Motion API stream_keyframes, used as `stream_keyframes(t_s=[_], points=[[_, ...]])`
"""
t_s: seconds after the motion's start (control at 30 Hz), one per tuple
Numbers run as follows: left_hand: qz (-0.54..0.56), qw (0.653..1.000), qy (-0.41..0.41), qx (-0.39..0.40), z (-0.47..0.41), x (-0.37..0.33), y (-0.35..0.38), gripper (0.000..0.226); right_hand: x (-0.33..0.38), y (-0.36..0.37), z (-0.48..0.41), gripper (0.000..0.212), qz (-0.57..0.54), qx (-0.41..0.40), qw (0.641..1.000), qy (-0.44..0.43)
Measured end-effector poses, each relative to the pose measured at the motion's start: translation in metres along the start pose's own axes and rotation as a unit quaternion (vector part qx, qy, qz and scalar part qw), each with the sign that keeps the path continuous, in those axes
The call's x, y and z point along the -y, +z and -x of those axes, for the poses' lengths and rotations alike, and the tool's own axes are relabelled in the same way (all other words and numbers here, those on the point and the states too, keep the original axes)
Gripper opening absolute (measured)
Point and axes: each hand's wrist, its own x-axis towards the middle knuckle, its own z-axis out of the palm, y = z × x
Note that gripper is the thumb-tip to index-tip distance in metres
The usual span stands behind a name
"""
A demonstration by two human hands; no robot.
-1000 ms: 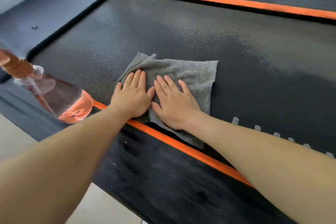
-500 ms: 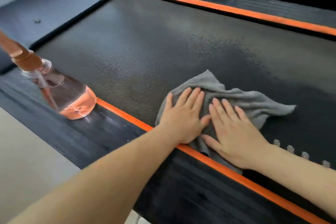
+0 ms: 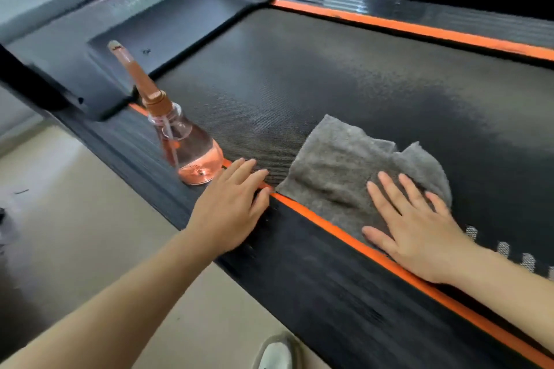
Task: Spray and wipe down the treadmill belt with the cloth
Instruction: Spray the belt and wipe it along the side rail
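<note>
Pressing cloth on belt, R hand flat, fingers spread. L hand open; bottle at its 11 o'clock.

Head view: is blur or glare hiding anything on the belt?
Head view: left hand and the near side rail are motion-smeared; a pale sheen lies across the far belt; cloth, right hand and spray bottle read fairly sharp.

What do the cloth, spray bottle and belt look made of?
Cloth: grey fuzzy fabric, probably microfibre, crumples softly. Spray bottle: clear glass or plastic, pink liquid shows through; matte brown plastic-looking sprayer. Belt: black matte rubber-like sheet with fine dimpled texture.
</note>
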Motion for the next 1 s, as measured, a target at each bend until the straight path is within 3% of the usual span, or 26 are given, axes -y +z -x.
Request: stream_keyframes(t_s=[0.13, 0.27, 0.33, 0.47, 0.73, 0.83, 0.9, 1.0], points=[[-0.048, 0.998, 0.033, -0.007, 0.007, 0.014, 0.0, 0.049, -0.019, -0.013, 0.025, 0.093, 0.023, 0.059, 0.998, 0.002], [-0.1, 0.993, 0.065, 0.003, -0.031, 0.008, -0.004, 0.042, 0.021, -0.017, -0.039, 0.087, 0.058, -0.043, 0.995, -0.071], [-0.113, 0.987, 0.112, 0.041, -0.043, 0.006, -0.01, 0.044, 0.052, -0.017, -0.08, 0.071, 0.033, -0.091, 0.989, -0.113], [-0.152, 0.969, 0.123, 0.15, -0.047, -0.006, -0.021, 0.061, 0.088, -0.024, -0.117, 0.064, 0.022, -0.084, 0.985, -0.149], [-0.197, 0.945, 0.135, 0.223, -0.057, -0.016, -0.036, 0.057, 0.034, -0.005, -0.049, 0.065, -0.051, -0.071, 0.994, -0.062], [-0.157, 0.941, 0.145, 0.262, -0.064, -0.008, -0.04, 0.06, 0.024, 0.004, -0.031, 0.069, -0.072, -0.032, 0.997, -0.026], [-0.072, 0.942, 0.162, 0.286, -0.056, 0.007, -0.045, 0.067, 0.026, 0.002, -0.028, 0.07, -0.084, -0.024, 0.996, 0.005], [0.01, 0.926, 0.233, 0.297, -0.019, 0.034, -0.057, 0.073, 0.024, -0.008, -0.029, 0.085, -0.088, -0.002, 0.996, 0.012]])
